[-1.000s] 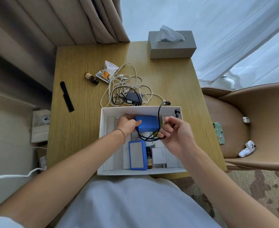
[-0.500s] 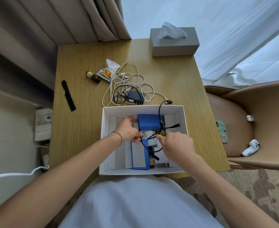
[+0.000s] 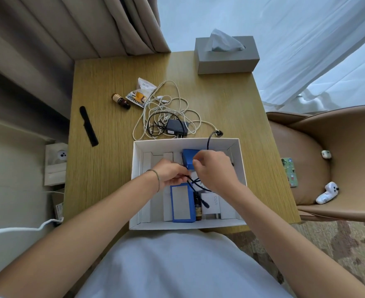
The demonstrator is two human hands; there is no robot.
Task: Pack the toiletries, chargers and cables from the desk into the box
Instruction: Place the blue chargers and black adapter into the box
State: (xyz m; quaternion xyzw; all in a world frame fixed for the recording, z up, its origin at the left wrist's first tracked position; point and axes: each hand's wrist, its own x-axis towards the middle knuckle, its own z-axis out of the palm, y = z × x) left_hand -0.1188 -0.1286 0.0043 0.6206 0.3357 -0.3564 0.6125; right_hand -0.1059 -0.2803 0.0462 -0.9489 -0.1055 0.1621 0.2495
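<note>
Right hand (image 3: 215, 171) has slid left across the white box (image 3: 240, 160) to meet the left hand (image 3: 170, 174) mid-box, both pinching the black cable (image 3: 195, 182). Its far end loops over the box's far rim (image 3: 186, 141). The desk (image 3: 104, 168) lies bare along its left edge, past the comb (image 3: 88, 126).

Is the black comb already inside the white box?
No, the black comb lies on the desk, left of the white box and apart from it.

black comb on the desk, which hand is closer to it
Left. The left hand is in the box, nearer the black comb; the right hand is farther right.
</note>
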